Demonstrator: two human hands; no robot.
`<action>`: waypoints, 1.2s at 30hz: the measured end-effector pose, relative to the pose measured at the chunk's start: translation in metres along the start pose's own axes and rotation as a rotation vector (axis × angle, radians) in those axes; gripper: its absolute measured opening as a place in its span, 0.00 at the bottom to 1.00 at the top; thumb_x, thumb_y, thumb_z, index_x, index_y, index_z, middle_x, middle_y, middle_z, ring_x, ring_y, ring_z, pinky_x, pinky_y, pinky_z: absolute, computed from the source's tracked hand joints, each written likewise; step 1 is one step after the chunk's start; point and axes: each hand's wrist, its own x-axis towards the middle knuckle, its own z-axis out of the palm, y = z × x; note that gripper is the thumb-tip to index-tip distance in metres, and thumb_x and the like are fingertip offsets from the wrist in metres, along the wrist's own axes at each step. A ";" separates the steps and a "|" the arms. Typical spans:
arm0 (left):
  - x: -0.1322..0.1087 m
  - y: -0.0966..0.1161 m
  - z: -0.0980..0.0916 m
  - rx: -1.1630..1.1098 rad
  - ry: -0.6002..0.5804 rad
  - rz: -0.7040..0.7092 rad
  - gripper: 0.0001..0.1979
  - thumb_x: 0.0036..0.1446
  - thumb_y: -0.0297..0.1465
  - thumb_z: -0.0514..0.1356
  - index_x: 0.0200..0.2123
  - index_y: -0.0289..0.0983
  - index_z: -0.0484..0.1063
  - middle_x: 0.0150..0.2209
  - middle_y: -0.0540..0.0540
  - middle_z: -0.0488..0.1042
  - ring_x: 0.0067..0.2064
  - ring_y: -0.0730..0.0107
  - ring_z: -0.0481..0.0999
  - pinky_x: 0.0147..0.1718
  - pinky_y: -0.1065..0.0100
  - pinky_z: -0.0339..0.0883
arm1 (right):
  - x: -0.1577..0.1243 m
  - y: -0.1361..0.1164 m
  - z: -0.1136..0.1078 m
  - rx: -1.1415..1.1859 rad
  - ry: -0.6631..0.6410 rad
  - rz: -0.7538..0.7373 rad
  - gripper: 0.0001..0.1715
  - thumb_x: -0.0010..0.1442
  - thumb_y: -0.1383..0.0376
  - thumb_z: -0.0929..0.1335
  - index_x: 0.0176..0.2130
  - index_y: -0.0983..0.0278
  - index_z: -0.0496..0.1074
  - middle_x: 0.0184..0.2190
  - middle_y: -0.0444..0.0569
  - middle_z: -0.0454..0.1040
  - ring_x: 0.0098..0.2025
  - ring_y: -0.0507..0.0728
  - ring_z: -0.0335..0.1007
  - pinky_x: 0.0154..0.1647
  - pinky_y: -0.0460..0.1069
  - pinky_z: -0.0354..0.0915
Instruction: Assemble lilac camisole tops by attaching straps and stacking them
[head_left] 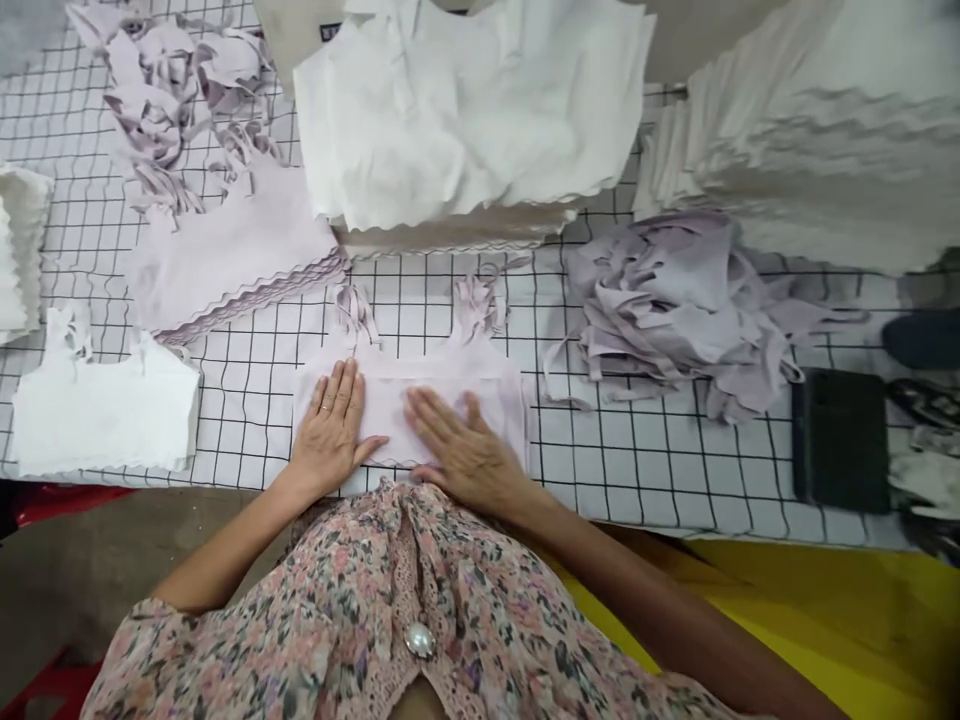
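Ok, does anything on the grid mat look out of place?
A dark flat rectangular case, possibly a phone, stands out: it lies on the grid mat beside the loose heap of lilac garments, dark among all the pale fabric.

on the gridded tabletop (592, 470), a top (390, 400) lies centre, with a pile of cut cloth (675, 310) to its right, a stack of cloth (465, 120) behind it, and another top (101, 400) to its left.

Lilac crop top (386, 400), flat, w/ straps (476, 310) pointing fwd
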 end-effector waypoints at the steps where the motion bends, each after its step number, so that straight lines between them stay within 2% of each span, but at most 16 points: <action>1: -0.001 -0.002 0.002 0.002 -0.005 -0.002 0.52 0.74 0.52 0.55 0.81 0.36 0.23 0.81 0.29 0.41 0.82 0.43 0.43 0.79 0.42 0.47 | -0.013 0.009 0.003 -0.017 -0.004 0.052 0.52 0.75 0.40 0.57 0.81 0.69 0.46 0.79 0.67 0.48 0.81 0.72 0.49 0.78 0.78 0.45; 4: -0.001 -0.008 -0.002 -0.012 0.023 0.012 0.50 0.74 0.49 0.56 0.82 0.36 0.28 0.81 0.28 0.42 0.82 0.41 0.43 0.78 0.38 0.47 | -0.044 0.039 -0.003 -0.063 0.053 0.135 0.53 0.75 0.41 0.57 0.81 0.70 0.42 0.79 0.71 0.46 0.81 0.75 0.47 0.75 0.82 0.44; 7: 0.018 -0.009 -0.017 -0.080 0.148 -0.011 0.37 0.75 0.44 0.58 0.79 0.39 0.51 0.79 0.28 0.51 0.82 0.40 0.44 0.76 0.34 0.49 | -0.053 0.057 -0.017 -0.075 0.164 0.159 0.47 0.76 0.46 0.59 0.80 0.69 0.47 0.78 0.72 0.49 0.81 0.77 0.45 0.73 0.83 0.46; 9: 0.050 -0.006 -0.027 -0.219 0.247 -0.019 0.25 0.73 0.40 0.60 0.70 0.41 0.68 0.73 0.31 0.65 0.78 0.43 0.59 0.72 0.38 0.59 | -0.044 0.058 -0.025 -0.072 0.248 0.143 0.42 0.77 0.50 0.59 0.79 0.68 0.52 0.78 0.71 0.51 0.82 0.76 0.44 0.73 0.83 0.46; 11: 0.097 0.001 -0.033 -0.437 0.242 -0.018 0.16 0.72 0.38 0.61 0.58 0.39 0.78 0.58 0.36 0.80 0.60 0.55 0.80 0.60 0.53 0.73 | -0.026 0.053 -0.029 -0.068 0.275 0.106 0.40 0.77 0.52 0.60 0.78 0.68 0.54 0.78 0.69 0.51 0.82 0.75 0.44 0.74 0.83 0.42; 12: 0.123 0.005 -0.035 -0.531 0.188 -0.033 0.12 0.71 0.37 0.62 0.50 0.37 0.81 0.49 0.39 0.83 0.50 0.60 0.83 0.51 0.59 0.76 | -0.016 0.049 -0.029 -0.065 0.263 0.084 0.40 0.77 0.52 0.60 0.78 0.68 0.55 0.78 0.68 0.51 0.82 0.75 0.44 0.75 0.83 0.40; 13: 0.149 0.010 -0.034 -0.593 0.111 -0.082 0.11 0.71 0.36 0.62 0.44 0.36 0.81 0.42 0.41 0.83 0.42 0.64 0.83 0.44 0.64 0.75 | -0.007 0.044 -0.028 -0.062 0.242 0.068 0.40 0.77 0.51 0.60 0.78 0.69 0.55 0.78 0.68 0.50 0.82 0.75 0.45 0.74 0.84 0.39; 15: 0.194 0.021 -0.030 -0.574 -0.003 -0.195 0.17 0.71 0.36 0.61 0.30 0.35 0.78 0.27 0.46 0.77 0.30 0.67 0.76 0.36 0.67 0.68 | 0.010 0.035 -0.024 -0.052 0.189 0.053 0.41 0.77 0.51 0.60 0.78 0.69 0.55 0.78 0.68 0.48 0.81 0.75 0.46 0.74 0.86 0.39; 17: 0.224 0.031 -0.024 -0.513 -0.069 -0.285 0.24 0.68 0.38 0.64 0.19 0.36 0.72 0.20 0.48 0.70 0.27 0.68 0.71 0.34 0.67 0.61 | 0.019 0.029 -0.018 -0.039 0.146 0.050 0.42 0.77 0.50 0.61 0.78 0.70 0.55 0.78 0.67 0.48 0.81 0.75 0.46 0.73 0.86 0.42; 19: 0.238 0.038 -0.018 -0.542 -0.072 -0.370 0.25 0.60 0.37 0.72 0.15 0.37 0.68 0.17 0.49 0.66 0.27 0.69 0.67 0.33 0.67 0.57 | 0.023 0.026 -0.013 -0.028 0.128 0.052 0.43 0.77 0.48 0.61 0.78 0.70 0.54 0.79 0.66 0.47 0.82 0.75 0.45 0.73 0.85 0.46; 22: 0.240 0.042 -0.012 -0.682 -0.048 -0.462 0.21 0.49 0.30 0.76 0.15 0.37 0.67 0.17 0.51 0.65 0.27 0.71 0.64 0.31 0.68 0.54 | 0.022 0.024 -0.010 -0.019 0.139 0.041 0.45 0.76 0.47 0.62 0.78 0.70 0.55 0.79 0.66 0.46 0.82 0.74 0.43 0.73 0.84 0.48; 27: 0.246 0.041 -0.020 -0.904 -0.051 -0.529 0.20 0.55 0.36 0.73 0.21 0.37 0.67 0.19 0.55 0.63 0.21 0.80 0.58 0.24 0.71 0.52 | 0.022 0.025 -0.011 -0.007 0.159 0.019 0.46 0.75 0.45 0.63 0.77 0.71 0.55 0.79 0.65 0.43 0.82 0.75 0.42 0.72 0.84 0.52; 32: 0.272 0.037 -0.052 -1.077 -0.026 -0.509 0.18 0.51 0.37 0.78 0.25 0.33 0.74 0.25 0.52 0.70 0.21 0.87 0.55 0.21 0.73 0.48 | 0.025 0.025 -0.006 0.023 0.196 0.010 0.47 0.74 0.46 0.65 0.77 0.72 0.57 0.79 0.68 0.45 0.82 0.76 0.43 0.73 0.83 0.52; 36: 0.290 0.037 -0.087 -1.258 -0.058 -0.477 0.14 0.52 0.34 0.79 0.28 0.33 0.79 0.25 0.51 0.70 0.20 0.88 0.54 0.20 0.74 0.44 | 0.026 0.026 -0.003 0.029 0.222 0.008 0.47 0.73 0.45 0.66 0.76 0.71 0.59 0.78 0.67 0.47 0.81 0.76 0.44 0.73 0.82 0.52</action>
